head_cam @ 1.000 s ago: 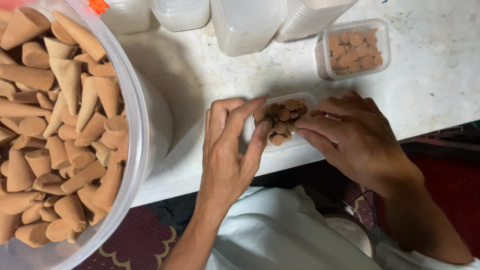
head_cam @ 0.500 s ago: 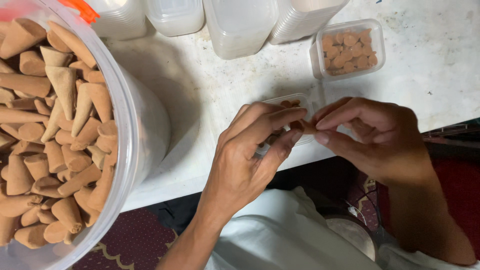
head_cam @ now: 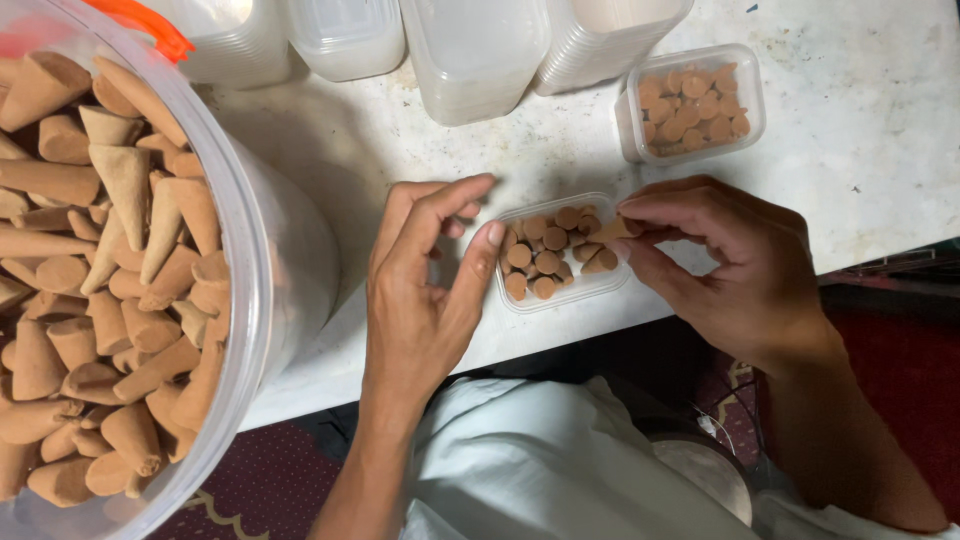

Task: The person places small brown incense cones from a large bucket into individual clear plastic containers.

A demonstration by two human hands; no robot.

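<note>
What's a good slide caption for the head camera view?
Left hand steadies a small clear tub of brown cones while the right hand sets one cone in, beside a big bucket.

left hand [head_cam: 425, 290]: open, thumb on rim of small clear tub [head_cam: 560, 252] | right hand [head_cam: 725, 265]: pinching brown cone [head_cam: 612, 231] over tub | tub: part-filled, cones upright | big bucket of cones [head_cam: 120, 250] left | second, full tub [head_cam: 692, 102] behind

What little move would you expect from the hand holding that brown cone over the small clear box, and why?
Probably the right hand lowers the brown cone into the gap at the right end of the small clear plastic box; the left hand steadies its other end.
</note>
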